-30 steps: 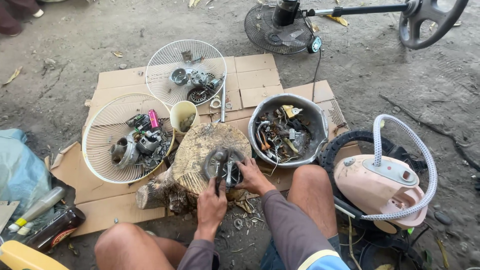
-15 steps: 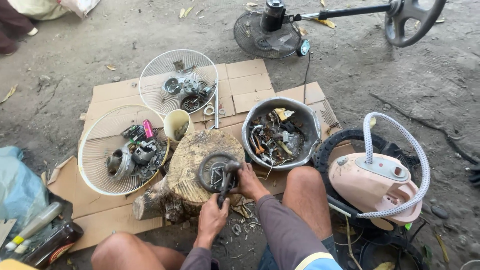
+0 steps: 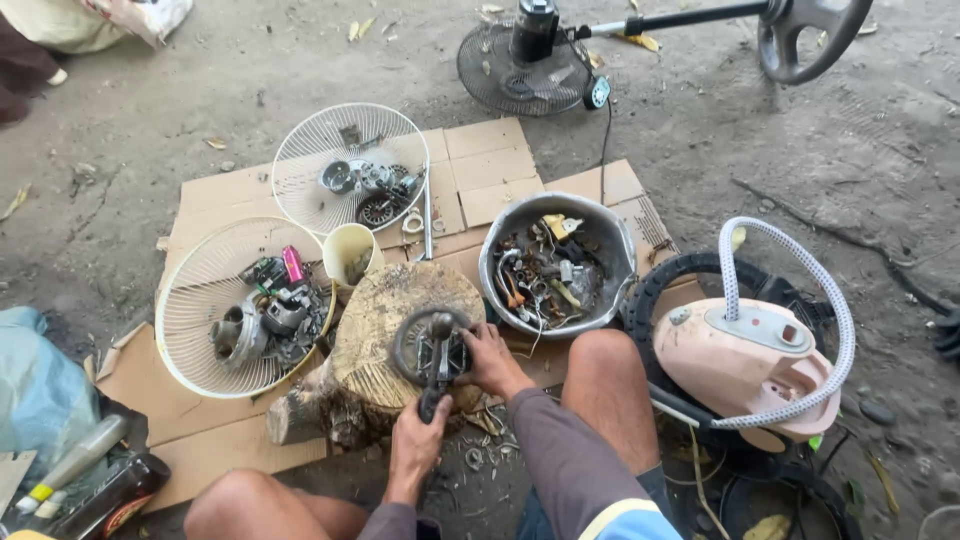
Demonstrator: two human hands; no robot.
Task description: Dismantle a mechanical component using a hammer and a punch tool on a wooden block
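Hands meet on the wood stump (image 3: 385, 330): right hand (image 3: 492, 360) clamps the round motor part (image 3: 425, 345) from its right edge, while left hand (image 3: 418, 445), directly below, grips a dark tool handle (image 3: 430, 403) whose long axis points up into it.

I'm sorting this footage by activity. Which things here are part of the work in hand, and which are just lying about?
In use:
left hand on a dark tool handle
right hand steadying the round metal part
wood stump under it

Lying about:
metal bowl of scrap
two fan guards holding parts
yellow cup
pink appliance
standing fan
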